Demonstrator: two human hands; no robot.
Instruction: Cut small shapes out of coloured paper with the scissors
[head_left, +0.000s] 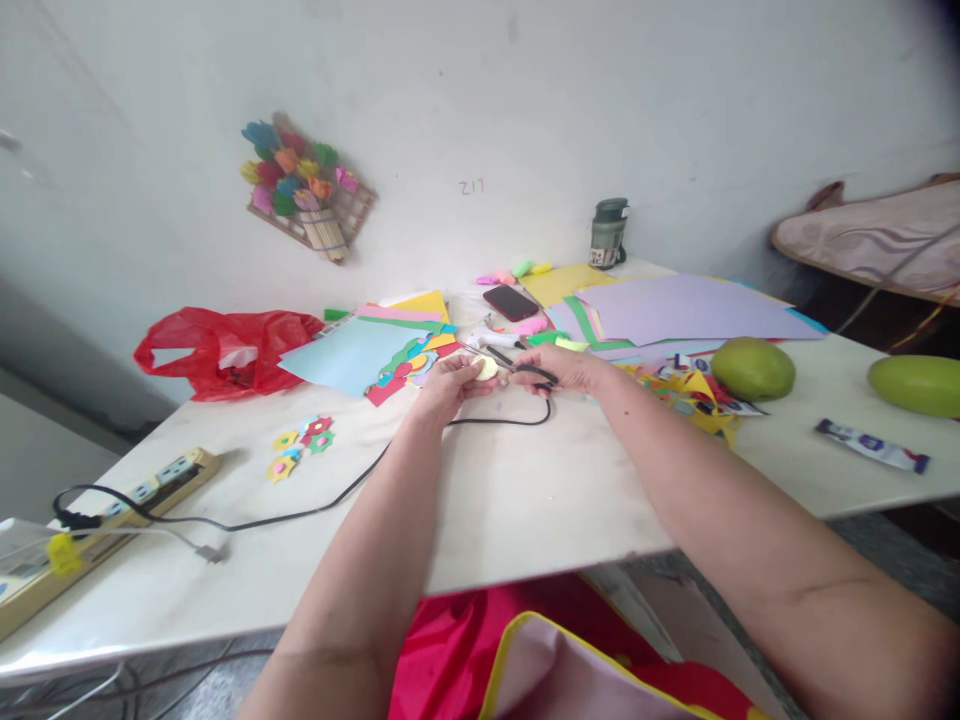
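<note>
Between the fingers of my left hand is a small pale yellow paper disc. My right hand grips a pair of scissors by its black handles, with the blades pointing left toward the disc. Whether the blades touch the paper is too small to make out. Behind my left hand lies a heap of coloured paper cut-outs. Several finished-looking paper flowers lie on the table to the left.
A black cord runs from the power strip under my hands. Coloured paper sheets, a phone and a bottle are at the back. Paper scraps and a green fruit are right; a red bag is left.
</note>
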